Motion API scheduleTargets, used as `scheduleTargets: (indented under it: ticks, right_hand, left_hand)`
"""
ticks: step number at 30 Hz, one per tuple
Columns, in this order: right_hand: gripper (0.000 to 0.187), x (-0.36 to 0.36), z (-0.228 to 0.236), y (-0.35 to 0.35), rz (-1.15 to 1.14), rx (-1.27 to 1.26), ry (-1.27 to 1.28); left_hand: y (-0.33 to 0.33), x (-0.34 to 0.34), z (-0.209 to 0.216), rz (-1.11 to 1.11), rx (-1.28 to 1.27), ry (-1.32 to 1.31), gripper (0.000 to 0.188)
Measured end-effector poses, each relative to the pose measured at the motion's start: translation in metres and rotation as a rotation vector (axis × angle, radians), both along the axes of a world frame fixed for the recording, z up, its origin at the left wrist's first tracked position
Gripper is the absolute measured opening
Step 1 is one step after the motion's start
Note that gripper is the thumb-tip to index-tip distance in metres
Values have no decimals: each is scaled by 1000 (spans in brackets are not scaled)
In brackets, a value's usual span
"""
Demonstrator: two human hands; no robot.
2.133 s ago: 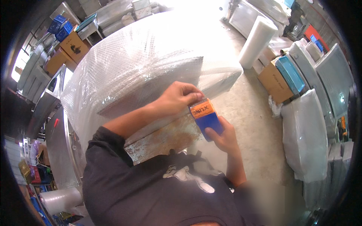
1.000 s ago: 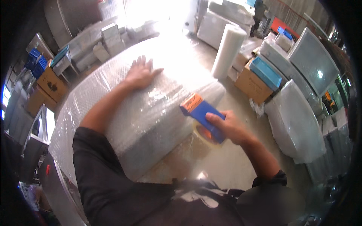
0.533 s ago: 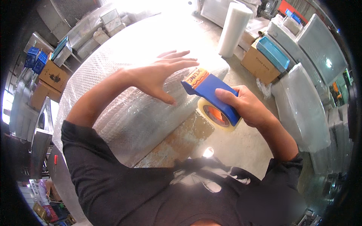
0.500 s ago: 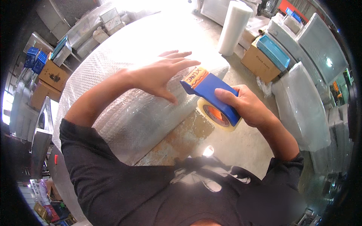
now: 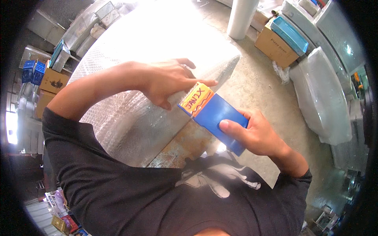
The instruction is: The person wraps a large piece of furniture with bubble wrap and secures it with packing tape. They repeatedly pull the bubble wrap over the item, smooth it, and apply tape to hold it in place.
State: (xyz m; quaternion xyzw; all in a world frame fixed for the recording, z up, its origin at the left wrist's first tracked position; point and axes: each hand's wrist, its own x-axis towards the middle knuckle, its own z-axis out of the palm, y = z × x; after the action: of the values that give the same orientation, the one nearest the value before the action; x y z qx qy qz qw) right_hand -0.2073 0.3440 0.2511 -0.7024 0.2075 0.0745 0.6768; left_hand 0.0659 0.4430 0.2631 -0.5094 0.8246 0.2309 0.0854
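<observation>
My right hand (image 5: 262, 131) grips a blue tape dispenser (image 5: 221, 116), thumb laid across its flat side. The dispenser's yellow-and-orange front end has a toothed cutting edge and points up and left. Its tape roll is hidden beneath the body. My left hand (image 5: 167, 78) is open, fingers spread, over a large bundle wrapped in clear bubble wrap (image 5: 126, 128). The index finger reaches just past the dispenser's toothed edge; whether they touch I cannot tell. Glare washes out the far part of the wrapped bundle.
The bundle lies on a worn, stained tabletop (image 5: 183, 143). Beyond it to the right stand a tall white roll (image 5: 241, 19) and a cardboard box (image 5: 277, 46) with a blue tray (image 5: 290, 35) on top. Plastic-wrapped panels (image 5: 321, 96) lean at the right. Blue crates (image 5: 33, 72) sit at the left.
The dispenser has turned flat, so its tape roll no longer shows, and its front end has shifted left and down. My left hand has lowered, its index finger stretched toward the dispenser.
</observation>
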Motion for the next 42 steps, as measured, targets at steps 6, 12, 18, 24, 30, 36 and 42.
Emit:
scheduleTargets:
  ticks: [6,12,18,24,30,36,42]
  right_hand:
    - [43,0,-21,0,22,-3,5]
    - [40,-8,-38,1,-68,128,-94]
    - [42,-15,-50,-3,-41,41,-49]
    - [47,-19,-79,-4,-25,35,-150]
    - [55,-22,-95,-2,7,-28,-178]
    - [65,-29,-89,-2,3,-50,-297]
    - [70,-39,-82,-4,14,-20,-297]
  left_hand:
    - [-4,-11,1,-65,-94,-277,85]
    - [-7,-9,6,-95,-101,-299,61]
    - [-17,-15,7,-100,-48,-285,48]
    - [-16,-14,-2,-157,-52,-433,33]
    - [1,-19,-3,21,-149,-358,50]
    - [46,-42,-4,315,-474,-505,46]
    - [98,-82,-70,636,-977,-686,30]
